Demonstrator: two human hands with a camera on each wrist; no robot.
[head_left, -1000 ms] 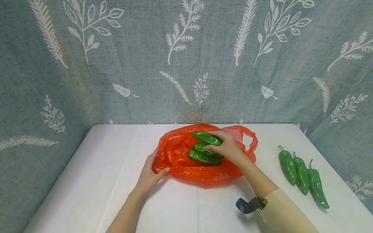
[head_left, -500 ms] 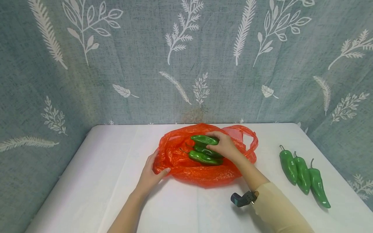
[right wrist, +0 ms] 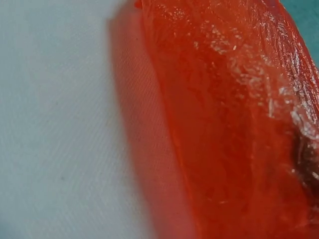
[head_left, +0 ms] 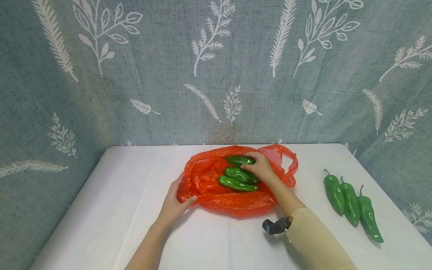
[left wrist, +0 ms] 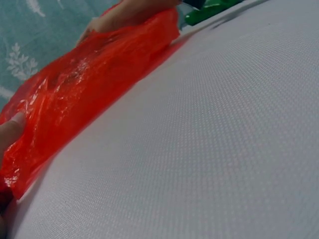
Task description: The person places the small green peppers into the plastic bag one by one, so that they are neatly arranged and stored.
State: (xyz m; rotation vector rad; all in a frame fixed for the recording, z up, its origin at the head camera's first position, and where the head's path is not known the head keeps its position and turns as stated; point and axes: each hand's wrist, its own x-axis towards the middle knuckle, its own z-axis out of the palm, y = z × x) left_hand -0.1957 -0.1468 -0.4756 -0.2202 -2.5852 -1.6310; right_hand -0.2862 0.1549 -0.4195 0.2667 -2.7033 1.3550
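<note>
White table point(head_left: 202, 243), leafy cloth point(head_left: 168, 82) behind; right fingers point(head_left: 253, 154) grip pepper point(head_left: 237, 161), left fingers point(head_left: 176, 183) hold bag point(head_left: 236, 206).

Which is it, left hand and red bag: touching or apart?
Touching. In the left wrist view, the left hand has its thumb lying against the red bag, no gap showing.

There are six green peppers in all: three peppers point(head_left: 237, 184) in one red bag point(head_left: 236, 207) and three peppers point(head_left: 350, 204) on one white table point(head_left: 114, 210). Two hands show, one left hand point(head_left: 175, 198) and one right hand point(head_left: 260, 167), plus one sleeve point(head_left: 315, 236).
</note>
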